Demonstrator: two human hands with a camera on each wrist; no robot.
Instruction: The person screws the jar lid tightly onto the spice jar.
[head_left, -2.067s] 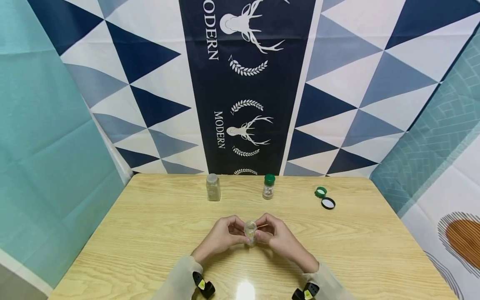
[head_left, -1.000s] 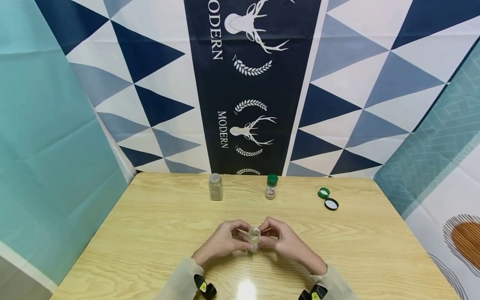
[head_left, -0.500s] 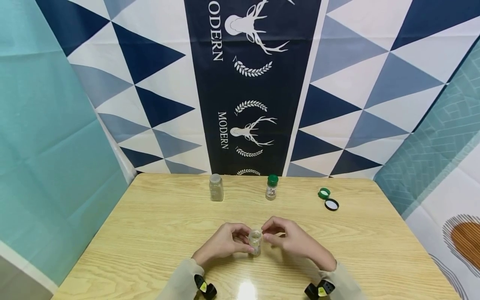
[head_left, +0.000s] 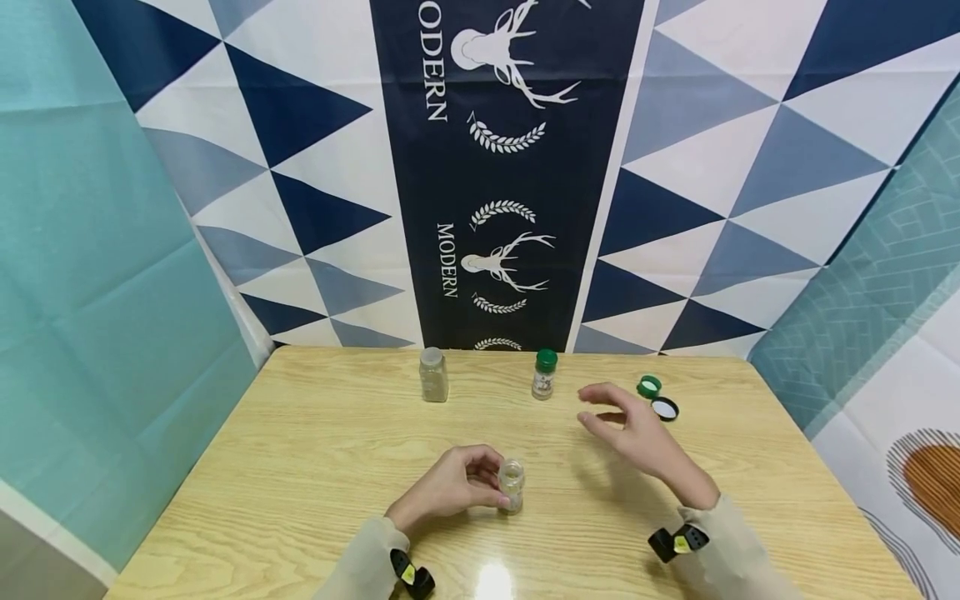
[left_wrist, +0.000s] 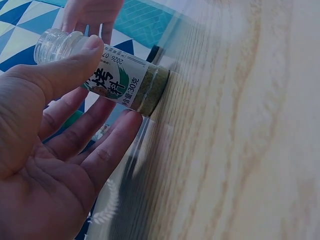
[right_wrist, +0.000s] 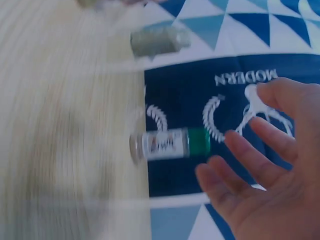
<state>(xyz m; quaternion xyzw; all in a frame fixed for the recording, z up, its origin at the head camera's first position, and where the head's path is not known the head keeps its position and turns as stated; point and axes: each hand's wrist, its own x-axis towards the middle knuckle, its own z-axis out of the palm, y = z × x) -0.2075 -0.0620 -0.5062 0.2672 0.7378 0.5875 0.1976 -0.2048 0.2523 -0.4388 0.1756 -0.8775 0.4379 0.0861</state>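
Note:
My left hand (head_left: 456, 485) holds an uncapped clear spice jar (head_left: 512, 487) upright at the table's front middle, between thumb and fingers. In the left wrist view the jar (left_wrist: 117, 75) has a printed label and greenish-brown seasoning near its base. To the right, my right hand (head_left: 633, 427) is raised over the table with fingers apart and nothing in them. A green cap (head_left: 648, 386) and a black-rimmed lid (head_left: 664, 408) lie just beyond it. The green-capped spice jar (head_left: 543, 375) stands left of that hand and also shows in the right wrist view.
A larger square jar with a grey lid (head_left: 433, 375) stands near the back edge of the wooden table (head_left: 337, 442). Behind the table hangs a patterned cloth (head_left: 495, 167). Teal cloth (head_left: 112, 292) hangs at the left side.
My right hand has let go of the uncapped spice jar and moved right and back towards the lids. My left hand keeps holding the jar, which has shifted slightly towards me.

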